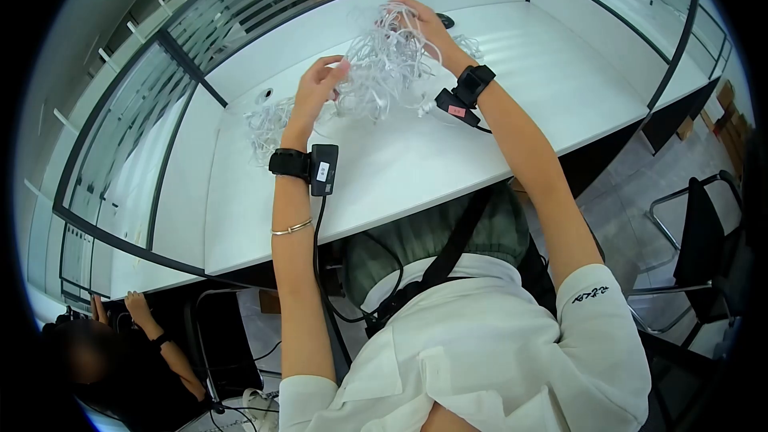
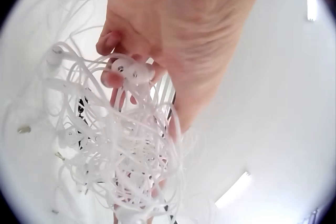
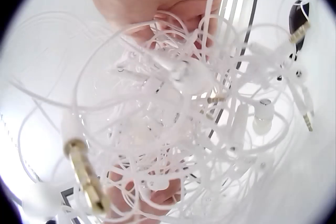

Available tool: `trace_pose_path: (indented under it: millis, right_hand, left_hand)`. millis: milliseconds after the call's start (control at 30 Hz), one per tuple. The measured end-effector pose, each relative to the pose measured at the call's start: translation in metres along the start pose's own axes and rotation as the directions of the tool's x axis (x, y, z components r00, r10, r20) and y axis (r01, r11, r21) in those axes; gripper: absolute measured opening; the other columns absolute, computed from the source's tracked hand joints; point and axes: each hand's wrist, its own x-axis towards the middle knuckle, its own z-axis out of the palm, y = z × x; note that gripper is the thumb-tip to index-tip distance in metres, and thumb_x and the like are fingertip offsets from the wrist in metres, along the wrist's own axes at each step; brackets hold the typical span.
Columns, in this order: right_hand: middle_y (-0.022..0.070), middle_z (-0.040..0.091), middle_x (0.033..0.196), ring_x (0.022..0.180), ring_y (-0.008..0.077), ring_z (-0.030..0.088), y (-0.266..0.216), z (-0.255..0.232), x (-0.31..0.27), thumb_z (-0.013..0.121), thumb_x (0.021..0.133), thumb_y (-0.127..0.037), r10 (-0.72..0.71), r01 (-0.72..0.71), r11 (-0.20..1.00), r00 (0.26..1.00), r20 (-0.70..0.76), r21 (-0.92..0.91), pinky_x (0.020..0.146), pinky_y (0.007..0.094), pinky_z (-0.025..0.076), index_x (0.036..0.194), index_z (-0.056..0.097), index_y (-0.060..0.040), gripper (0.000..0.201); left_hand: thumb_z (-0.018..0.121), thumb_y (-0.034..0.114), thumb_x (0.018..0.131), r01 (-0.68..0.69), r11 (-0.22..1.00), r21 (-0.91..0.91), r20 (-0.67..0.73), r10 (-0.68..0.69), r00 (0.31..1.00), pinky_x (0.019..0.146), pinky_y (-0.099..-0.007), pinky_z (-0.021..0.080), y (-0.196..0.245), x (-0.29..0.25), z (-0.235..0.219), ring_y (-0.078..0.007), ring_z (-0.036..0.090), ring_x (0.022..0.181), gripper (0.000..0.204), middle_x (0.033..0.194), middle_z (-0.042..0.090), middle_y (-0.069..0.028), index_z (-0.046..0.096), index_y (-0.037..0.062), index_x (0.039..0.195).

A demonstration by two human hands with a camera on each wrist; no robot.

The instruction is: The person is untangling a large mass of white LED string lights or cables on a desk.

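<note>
Both hands hold up a large tangle of white wired earphones point(image 1: 386, 72) above the desk. My left hand point(image 1: 316, 86) grips its left side, fingers curled into the cables. Close by those fingers, the left wrist view shows a white earbud point(image 2: 137, 73). On the upper right, my right hand point(image 1: 426, 26) grips the top of the bundle, its fingertips partly hidden among the cords. From the bundle hang loops and gold-tipped plugs, one plug point(image 3: 86, 176) large in the right wrist view.
A second heap of white earphones point(image 1: 268, 128) lies on the white desk point(image 1: 384, 168) at left. Some white cable point(image 1: 470, 48) and a dark rounded object point(image 1: 445, 21) lie beyond the right hand. Partitions edge the desk. Another person point(image 1: 152, 320) is at lower left; a black chair point(image 1: 700, 240) stands right.
</note>
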Motion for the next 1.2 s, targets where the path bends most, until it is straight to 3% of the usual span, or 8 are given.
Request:
trace_pose_path:
  millis: [267, 367, 467, 567, 733, 900, 1067, 1200]
  right_hand:
    - [0.0045, 0.069, 0.098, 0.083, 0.0192, 0.065, -0.029, -0.026, -0.003, 0.072, 0.076, -0.025, -0.023, -0.119, 0.692, 0.982, -0.186, -0.712, 0.075, 0.0308, 0.051, 0.106, 0.067, -0.013, 0.033]
    - [0.005, 0.067, 0.1, 0.091, 0.018, 0.062, -0.015, -0.046, -0.008, 0.068, 0.08, -0.021, 0.269, -0.027, 0.694, 0.937, 0.224, -0.72, 0.078, 0.0316, 0.05, 0.109, 0.065, -0.0124, 0.031]
    - [0.0056, 0.066, 0.103, 0.091, 0.0193, 0.062, -0.011, -0.042, -0.014, 0.062, 0.081, -0.013, 0.37, -0.086, 0.667, 0.901, 0.228, -0.74, 0.079, 0.0321, 0.05, 0.112, 0.063, -0.0095, 0.031]
    - [0.0049, 0.065, 0.108, 0.097, 0.0197, 0.059, -0.039, -0.01, -0.012, 0.055, 0.077, -0.007, 0.142, 0.06, 0.764, 0.956, 0.258, -0.643, 0.087, 0.0332, 0.047, 0.114, 0.061, -0.0073, 0.038]
    - [0.0044, 0.062, 0.118, 0.109, 0.0197, 0.054, -0.069, 0.045, -0.015, 0.057, 0.077, -0.015, 0.163, 0.052, 0.906, 0.872, 0.461, -0.42, 0.099, 0.0348, 0.04, 0.117, 0.061, -0.0109, 0.04]
    - [0.0048, 0.058, 0.121, 0.116, 0.0245, 0.052, -0.03, 0.052, -0.035, 0.062, 0.077, -0.016, 0.18, 0.384, 0.519, 0.824, 0.537, -0.763, 0.102, 0.0393, 0.038, 0.12, 0.059, -0.0169, 0.043]
    - [0.004, 0.066, 0.102, 0.096, 0.0222, 0.059, -0.027, 0.032, -0.024, 0.06, 0.079, -0.011, 0.095, 0.186, 0.666, 0.94, 0.329, -0.723, 0.085, 0.0306, 0.046, 0.109, 0.064, -0.0103, 0.03]
    - [0.0041, 0.066, 0.092, 0.085, 0.0166, 0.056, -0.036, 0.023, -0.017, 0.061, 0.083, -0.015, 0.184, 0.022, 0.705, 0.96, 0.212, -0.709, 0.08, 0.0301, 0.043, 0.102, 0.067, -0.0068, 0.021]
  left_hand:
    - [0.074, 0.016, 0.081, -0.201, 0.979, 0.034, -0.366, 0.2, 0.909, 0.056, -0.0191, 0.037, -0.019, 0.012, -0.017, -0.0044, 0.051, 0.061, 0.016, 0.069, 0.06, 0.0017, 0.065, 0.0033, 0.086]
    - [0.074, 0.013, 0.08, -0.257, 0.966, 0.013, -0.455, 0.234, 0.859, 0.059, -0.0196, 0.041, -0.029, 0.015, -0.03, -0.0062, 0.053, 0.066, 0.014, 0.077, 0.063, -0.0009, 0.065, 0.0035, 0.085]
    - [0.073, 0.012, 0.08, -0.236, 0.971, -0.024, -0.483, 0.195, 0.853, 0.061, -0.0202, 0.043, -0.036, 0.016, -0.033, -0.0072, 0.055, 0.068, 0.014, 0.08, 0.064, -0.0016, 0.065, 0.003, 0.086]
    - [0.072, 0.01, 0.081, -0.268, 0.961, -0.068, -0.49, 0.202, 0.848, 0.062, -0.0214, 0.046, -0.033, 0.016, -0.029, -0.0085, 0.057, 0.07, 0.013, 0.082, 0.064, -0.0024, 0.064, 0.0026, 0.087]
    - [0.07, 0.007, 0.081, -0.262, 0.958, -0.115, -0.448, 0.186, 0.875, 0.065, -0.0232, 0.048, -0.024, 0.011, -0.027, -0.0111, 0.059, 0.07, 0.014, 0.084, 0.063, -0.0039, 0.062, 0.0019, 0.092]
    - [0.07, 0.009, 0.079, -0.267, 0.96, -0.08, -0.365, 0.221, 0.904, 0.077, -0.0275, 0.046, -0.028, 0.013, -0.026, -0.0157, 0.059, 0.086, 0.026, 0.097, 0.06, -0.0054, 0.061, 0.003, 0.102]
    - [0.074, 0.009, 0.072, -0.281, 0.846, 0.452, -0.264, 0.428, 0.864, 0.09, -0.0363, 0.044, -0.025, 0.008, -0.014, -0.0261, 0.05, 0.114, 0.038, 0.124, 0.048, -0.0127, 0.063, 0.0095, 0.108]
    - [0.073, 0.011, 0.071, -0.356, 0.797, 0.487, -0.039, 0.428, 0.903, 0.103, -0.0405, 0.037, -0.037, 0.008, -0.008, -0.0331, 0.044, 0.122, 0.043, 0.128, 0.044, -0.0148, 0.062, 0.0111, 0.113]
